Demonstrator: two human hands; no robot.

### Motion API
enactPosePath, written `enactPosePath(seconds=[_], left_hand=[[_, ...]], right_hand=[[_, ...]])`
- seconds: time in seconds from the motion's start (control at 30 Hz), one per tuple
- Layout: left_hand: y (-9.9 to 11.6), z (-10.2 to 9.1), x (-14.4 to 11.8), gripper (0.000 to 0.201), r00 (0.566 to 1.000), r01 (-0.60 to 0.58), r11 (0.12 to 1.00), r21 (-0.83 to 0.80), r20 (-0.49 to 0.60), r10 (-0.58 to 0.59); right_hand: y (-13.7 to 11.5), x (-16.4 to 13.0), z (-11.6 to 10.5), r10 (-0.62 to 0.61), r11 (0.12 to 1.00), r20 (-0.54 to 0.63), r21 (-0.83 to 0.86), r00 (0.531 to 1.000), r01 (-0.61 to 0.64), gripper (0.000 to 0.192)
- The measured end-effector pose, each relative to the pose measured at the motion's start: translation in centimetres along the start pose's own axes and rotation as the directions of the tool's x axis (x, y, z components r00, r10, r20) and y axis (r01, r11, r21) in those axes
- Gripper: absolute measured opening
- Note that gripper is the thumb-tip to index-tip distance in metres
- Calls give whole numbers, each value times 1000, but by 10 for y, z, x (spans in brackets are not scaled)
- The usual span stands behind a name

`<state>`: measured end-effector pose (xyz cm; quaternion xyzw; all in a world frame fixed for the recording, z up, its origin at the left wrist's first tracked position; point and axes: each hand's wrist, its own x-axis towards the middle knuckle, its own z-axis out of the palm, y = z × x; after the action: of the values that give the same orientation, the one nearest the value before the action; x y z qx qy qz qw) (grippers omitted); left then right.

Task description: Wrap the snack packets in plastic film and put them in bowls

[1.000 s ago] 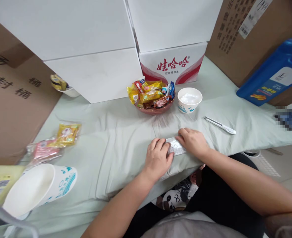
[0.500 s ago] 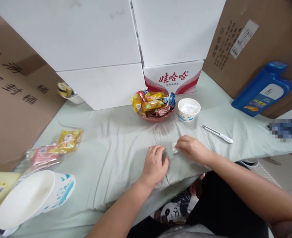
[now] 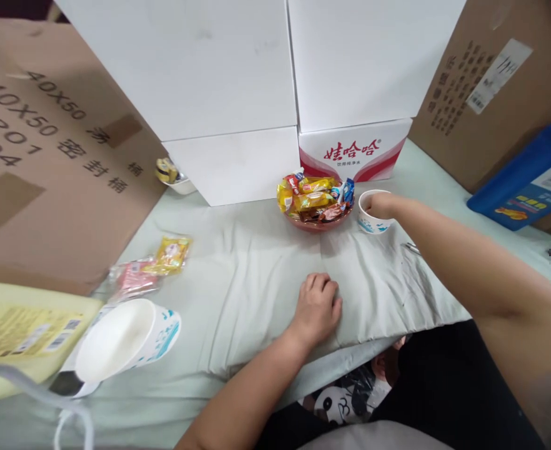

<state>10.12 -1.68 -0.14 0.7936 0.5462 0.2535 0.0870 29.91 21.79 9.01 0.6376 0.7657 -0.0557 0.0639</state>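
My right hand (image 3: 379,204) reaches forward over a small white paper bowl (image 3: 373,226) with blue print, its fingers dipping into the bowl. What the fingers hold is hidden. Just left of it stands a reddish bowl (image 3: 321,224) heaped with wrapped snacks (image 3: 313,192). My left hand (image 3: 320,306) rests palm down on the pale green cloth (image 3: 247,281) near the table's front edge, holding nothing.
A large paper bowl (image 3: 120,337) lies on its side at front left beside a yellow package (image 3: 17,325). Two snack packets (image 3: 163,262) lie on the left. White boxes (image 3: 210,75) and cardboard boxes (image 3: 45,156) line the back. A blue bottle (image 3: 533,181) lies at right.
My right hand lifted a silver wrapper off the cloth and moved forward to the small paper bowl. My left hand stayed on the cloth. The view shifted left.
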Motion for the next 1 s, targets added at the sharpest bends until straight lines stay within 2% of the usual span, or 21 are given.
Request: enactPosePath(seconds=[0.07, 0.13, 0.17, 0.2, 0.23, 0.33, 0.37, 0.43, 0.53, 0.67, 0.73, 0.77, 0.83, 0.87, 0.9, 0.93, 0.97, 1.0], left_hand=[[0, 0, 0, 18, 1000, 6, 1000, 5, 3, -6], [2, 0, -1, 17, 1000, 7, 1000, 12, 9, -8], [2, 0, -1, 17, 1000, 8, 1000, 16, 12, -9], [3, 0, -1, 17, 1000, 10, 1000, 21, 15, -10], [3, 0, -1, 17, 1000, 13, 1000, 27, 18, -13], [4, 0, 0, 17, 1000, 18, 999, 39, 20, -19], [4, 0, 1, 18, 1000, 17, 999, 39, 18, -18], [4, 1, 1, 19, 1000, 15, 999, 41, 13, -15], [6, 4, 1, 21, 1000, 15, 998, 59, 15, -16], [12, -5, -3, 26, 996, 46, 996, 79, 77, -52], [10, -21, 2, 35, 979, 23, 998, 57, 202, -34], [4, -33, 7, 41, 956, -4, 999, 35, 293, -7], [-17, -65, 25, 49, 915, 86, 996, 24, 395, -88], [-33, -84, 36, 49, 898, 156, 985, 74, 404, -172], [-52, -105, 47, 50, 885, 253, 955, 153, 362, -292], [-72, -127, 57, 52, 857, 370, 893, 257, 275, -435], [-94, -148, 65, 58, 804, 493, 793, 357, 162, -572], [-114, -170, 70, 65, 729, 609, 668, 427, 30, -684]], right_hand=[[-1, -14, -10, 12, 1000, -38, -7, 999, -12, 37], [-4, -38, -14, 23, 1000, -163, -5, 986, -24, 33], [-7, -53, -10, 19, 1000, -248, 3, 968, -19, 35], [-11, -68, -3, 24, 999, -384, 39, 923, -10, 34], [-16, -84, 10, 14, 995, -432, 92, 902, 29, 33], [-32, -121, 63, -115, 952, -293, 239, 949, 189, 26], [-37, -128, 81, -153, 944, -279, 243, 948, 224, 24], [-45, -137, 109, -208, 937, -337, 200, 918, 286, 23], [-52, -138, 123, -249, 936, -401, 133, 882, 325, 23], [-50, -136, 119, -259, 933, -408, 127, 875, 336, 22], [-49, -135, 118, -266, 933, -408, 120, 873, 340, 22], [-48, -135, 118, -270, 932, -407, 118, 872, 344, 23], [-47, -135, 120, -278, 929, -399, 120, 874, 350, 23], [-47, -135, 120, -280, 928, -393, 125, 876, 352, 24], [-47, -135, 120, -281, 927, -385, 130, 879, 353, 24], [-47, -135, 120, -282, 926, -377, 134, 883, 353, 24], [-48, -135, 120, -280, 927, -370, 137, 886, 350, 24], [-49, -135, 119, -278, 928, -364, 139, 889, 347, 23]])
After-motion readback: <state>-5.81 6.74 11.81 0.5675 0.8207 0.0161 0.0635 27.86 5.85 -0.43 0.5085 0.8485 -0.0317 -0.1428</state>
